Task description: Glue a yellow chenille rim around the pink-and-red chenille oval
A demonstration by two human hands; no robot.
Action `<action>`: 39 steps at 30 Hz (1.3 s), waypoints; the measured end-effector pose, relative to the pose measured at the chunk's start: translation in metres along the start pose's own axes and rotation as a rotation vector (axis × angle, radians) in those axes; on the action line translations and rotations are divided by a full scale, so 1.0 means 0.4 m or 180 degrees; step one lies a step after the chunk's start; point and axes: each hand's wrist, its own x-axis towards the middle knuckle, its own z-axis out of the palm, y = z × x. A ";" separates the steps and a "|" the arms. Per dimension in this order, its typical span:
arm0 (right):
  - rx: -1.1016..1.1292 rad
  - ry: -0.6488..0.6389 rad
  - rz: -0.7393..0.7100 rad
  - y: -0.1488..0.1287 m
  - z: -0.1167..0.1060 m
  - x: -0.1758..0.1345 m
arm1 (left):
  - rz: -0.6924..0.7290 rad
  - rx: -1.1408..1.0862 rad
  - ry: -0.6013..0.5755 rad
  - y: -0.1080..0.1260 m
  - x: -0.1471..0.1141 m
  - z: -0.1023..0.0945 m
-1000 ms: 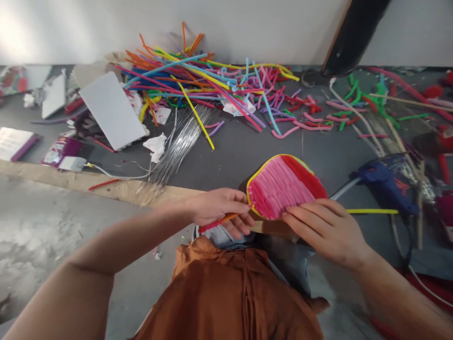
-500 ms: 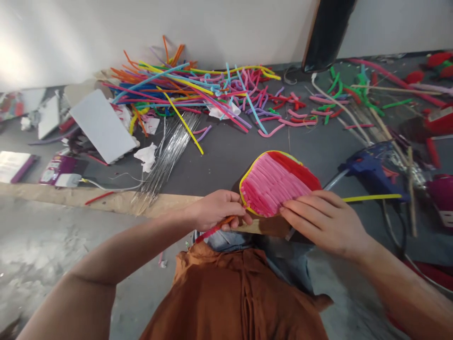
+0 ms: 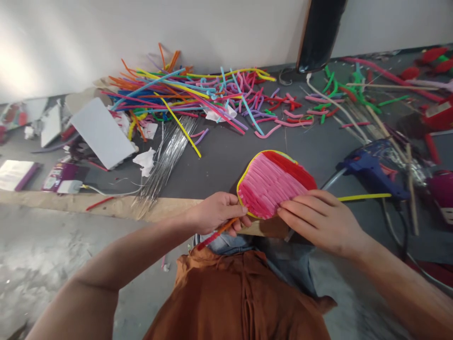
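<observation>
At near edge of table (image 3: 219, 172), panel (image 3: 272, 184): pink-red face (image 3: 264, 191) looks filled, yellow rim (image 3: 248, 165) completion unclear. Your left hand (image 3: 222, 211) pinches orange-red stem (image 3: 216, 234); your right hand (image 3: 320, 221) spans panel's right edge, grip hidden.

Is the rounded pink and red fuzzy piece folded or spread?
Spread: the pink and red fuzzy piece shows a broad, rounded face, with no visible fold.

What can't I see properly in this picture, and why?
In the head view:
- The back of the pink and red pad: it faces away.
- The pad's lower right edge: the right hand covers it.
- Where the orange and red strip ends: the left hand hides it.
- The black slab's top: cut off by the upper edge.
</observation>
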 end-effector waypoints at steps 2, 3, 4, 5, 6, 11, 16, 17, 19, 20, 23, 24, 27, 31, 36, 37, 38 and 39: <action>0.0004 0.0016 0.0013 0.001 0.001 0.001 | 0.0025 -0.0037 0.0049 -0.004 0.000 0.003; 0.0008 0.0012 0.0010 0.002 0.002 0.002 | 0.0031 -0.0058 0.0069 -0.006 0.000 0.004; 0.0013 0.0005 -0.0001 0.002 0.003 0.002 | 0.0034 -0.0082 0.0085 -0.006 -0.001 0.005; 0.0021 -0.0001 -0.0011 0.003 0.005 0.002 | 0.0031 -0.0103 0.0097 -0.007 -0.002 0.006; 0.0031 -0.0011 -0.0021 0.004 0.006 0.001 | 0.0020 -0.0120 0.0098 -0.006 -0.002 0.006; 0.0045 -0.0021 -0.0017 0.005 0.010 -0.001 | -0.0111 -0.0251 0.0081 0.008 -0.005 0.005; 0.0038 0.0017 -0.0028 0.008 0.012 0.001 | -0.0251 -0.0295 0.0171 0.019 -0.002 0.006; 0.0041 0.0018 -0.0023 0.009 0.012 0.002 | -0.0262 -0.0264 0.0181 0.019 -0.001 0.007; 0.0057 0.0006 -0.0018 0.011 0.011 0.001 | -0.0283 -0.0169 0.0183 0.019 0.001 0.009; 0.0064 0.0000 -0.0015 0.012 0.012 0.001 | -0.0285 -0.0115 0.0181 0.018 0.001 0.010; 0.0081 0.0016 -0.0009 0.013 0.012 -0.001 | -0.0273 -0.0001 0.0218 0.016 0.003 0.013; 0.0081 0.0026 -0.0003 0.013 0.013 -0.001 | -0.0266 0.0023 0.0246 0.015 0.004 0.013; 0.0079 0.0061 0.0012 0.014 0.013 -0.001 | -0.0229 0.0044 0.0326 0.011 0.004 0.015; 0.0087 0.0055 -0.0008 0.017 0.013 -0.001 | -0.0249 -0.0025 0.0329 0.012 0.003 0.017; 0.0065 0.0080 0.0013 0.022 0.011 0.002 | -0.0273 -0.0224 0.0276 0.026 0.000 0.012; 0.0056 0.0082 0.0016 0.023 0.011 0.003 | -0.0284 -0.0291 0.0254 0.028 0.000 0.010; 0.0050 0.0085 0.0022 0.024 0.010 0.003 | -0.0301 -0.0346 0.0228 0.029 -0.001 0.009; 0.0044 0.0080 0.0027 0.025 0.010 0.003 | -0.0320 -0.0374 0.0199 0.029 -0.001 0.007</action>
